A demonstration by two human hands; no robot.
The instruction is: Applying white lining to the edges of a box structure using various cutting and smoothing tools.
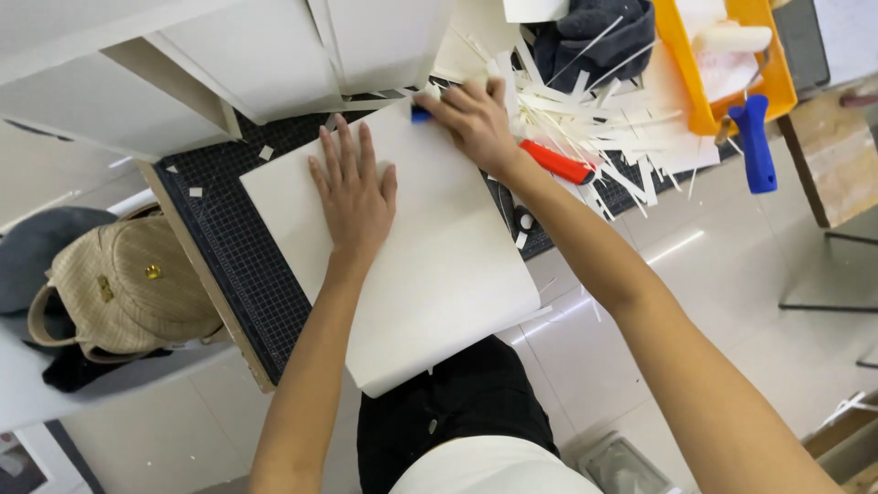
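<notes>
Okay, head view, only one. Left hand (pixel 355 187) lies flat, fingers spread, palm down on a big white sheet (pixel 402 265) at frame centre; its grip is open, holding nothing, just pressing. The sheet sits tilted on a dark gridded cutting mat (pixel 233 247) on the counter (pixel 197 274), and its lower corner overhangs the counter edge above the person's lap. Right hand (pixel 471 114) is at the sheet's top corner, upper centre of frame, fingers curled down over a small blue tool (pixel 421 114), grip pressed onto it; only a bit of blue shows under the fingers, so tool type can't be told. A red-handled cutter (pixel 558 163) lies on the mat just right of the right wrist. A heap of white paper strips (pixel 604 119) lies upper right, spilling over the mat. An orange tray (pixel 718 64) is at top right with white pieces inside, and a blue-handled tool (pixel 757 142) lies just beside it, below its lower edge. A dark grey cloth (pixel 594 37) sits top centre-right. White box panels (pixel 238 64) fill the upper left. A beige woven backpack (pixel 123 288) sits left of the counter, mid-left of frame. A few white scraps lie on the mat near the sheet's upper left corner.
</notes>
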